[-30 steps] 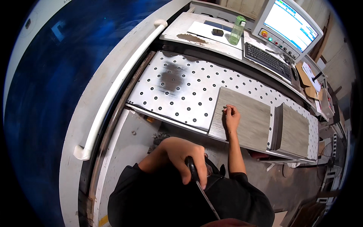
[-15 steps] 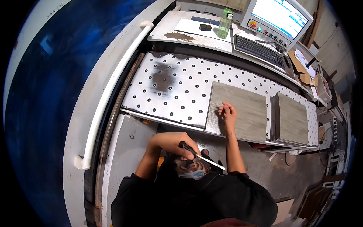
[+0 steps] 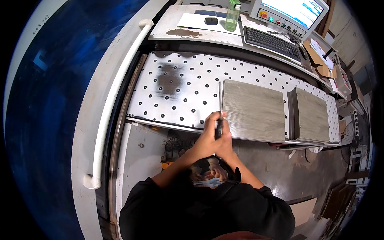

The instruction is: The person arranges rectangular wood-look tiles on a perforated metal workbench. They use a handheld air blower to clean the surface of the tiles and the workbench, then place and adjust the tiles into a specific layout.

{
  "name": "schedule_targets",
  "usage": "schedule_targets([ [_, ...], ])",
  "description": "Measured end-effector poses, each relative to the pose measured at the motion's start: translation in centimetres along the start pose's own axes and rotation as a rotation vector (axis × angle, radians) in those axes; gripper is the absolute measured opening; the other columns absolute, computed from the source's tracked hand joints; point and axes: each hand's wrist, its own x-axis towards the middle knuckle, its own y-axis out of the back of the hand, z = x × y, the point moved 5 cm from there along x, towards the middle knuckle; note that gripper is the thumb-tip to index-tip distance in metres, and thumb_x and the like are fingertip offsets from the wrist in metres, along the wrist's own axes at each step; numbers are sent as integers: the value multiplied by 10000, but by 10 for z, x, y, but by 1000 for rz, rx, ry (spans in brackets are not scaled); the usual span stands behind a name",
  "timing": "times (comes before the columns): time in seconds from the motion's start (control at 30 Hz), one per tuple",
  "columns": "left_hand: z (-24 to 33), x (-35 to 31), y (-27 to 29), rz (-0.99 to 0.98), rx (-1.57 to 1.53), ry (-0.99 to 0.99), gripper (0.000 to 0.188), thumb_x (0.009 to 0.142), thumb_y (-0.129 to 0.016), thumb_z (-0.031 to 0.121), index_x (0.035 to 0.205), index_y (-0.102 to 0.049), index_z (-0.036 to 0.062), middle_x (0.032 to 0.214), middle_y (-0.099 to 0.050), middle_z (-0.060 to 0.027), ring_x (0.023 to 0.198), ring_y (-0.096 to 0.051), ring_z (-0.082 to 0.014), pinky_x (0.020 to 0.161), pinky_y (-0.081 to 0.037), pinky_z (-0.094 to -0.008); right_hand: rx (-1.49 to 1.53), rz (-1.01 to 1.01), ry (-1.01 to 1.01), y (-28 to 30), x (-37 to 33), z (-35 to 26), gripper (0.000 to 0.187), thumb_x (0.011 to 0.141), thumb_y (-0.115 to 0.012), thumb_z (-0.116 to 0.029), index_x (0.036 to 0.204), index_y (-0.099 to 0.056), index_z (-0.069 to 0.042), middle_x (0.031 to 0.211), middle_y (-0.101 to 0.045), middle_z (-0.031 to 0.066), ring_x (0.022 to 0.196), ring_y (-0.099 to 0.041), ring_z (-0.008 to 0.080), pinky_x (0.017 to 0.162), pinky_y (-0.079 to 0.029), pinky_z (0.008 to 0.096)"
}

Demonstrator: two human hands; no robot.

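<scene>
A flat file [image 3: 221, 98] with a black handle points away from me, its narrow metal blade lying along the left edge of a grey wood-grain board stack [image 3: 254, 110]. My left hand [image 3: 207, 138] is closed around the handle. Pressed against it from the other side, my right hand [image 3: 225, 141] also closes on the handle, its fingers partly hidden. Both hands are at the front edge of the white table [image 3: 188, 90] dotted with black studs. Whether the blade touches the board edge, I cannot tell.
A second board stack [image 3: 312, 114] stands to the right, across a narrow gap. Behind the table, a shelf carries a green bottle [image 3: 232, 16], a small black box [image 3: 211, 21], a keyboard [image 3: 272, 43] and a monitor panel [image 3: 290, 16]. A white rail [image 3: 116, 100] runs along the left.
My left hand has moved up and right, turning the file from pointing toward me to pointing away. My right hand has left the board top and joined it at the handle.
</scene>
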Motion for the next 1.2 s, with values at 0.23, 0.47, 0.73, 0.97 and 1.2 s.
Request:
schedule_targets([
  [0.23,-21,6,46,226,54,91,758,967,-671,331,1547,-293,21,1549,-396,-169,1453,-362,-278,1156,-316,-449,335,145,-542,40,-10,88,236,962,-690,-234,926,-657,-3,740,-638,6,679,-573,83,641,-468,273],
  [0.47,-65,9,109,428,288,128,311,987,-632,218,1254,-639,57,1357,-568,-140,1272,-529,-254,1051,-415,-379,280,-606,-712,26,-34,53,195,950,-680,-258,939,-672,-63,693,-620,-10,584,-556,76,531,-441,253],
  [0.73,-65,16,101,294,-532,276,280,1054,-506,193,1142,-642,-37,1052,-700,-138,1002,-664,-175,900,-509,-307,307,-765,-646,16,-20,31,193,952,-677,-243,960,-669,-50,748,-619,-10,658,-557,78,577,-451,253],
  [0.97,-52,23,93,256,239,129,306,958,-657,187,1226,-654,41,1274,-630,-127,1249,-558,-261,1052,-420,-394,-271,-313,-733,52,-5,40,399,920,-673,-365,1042,-684,15,864,-700,221,819,-680,365,772,-521,434],
  [1.2,-65,21,108,221,295,169,271,936,-692,173,1164,-678,27,1287,-603,-171,1234,-569,-318,1059,-428,-404,-652,641,-848,243,-70,109,441,922,-677,-348,1101,-666,55,985,-710,279,979,-674,455,856,-515,490],
])
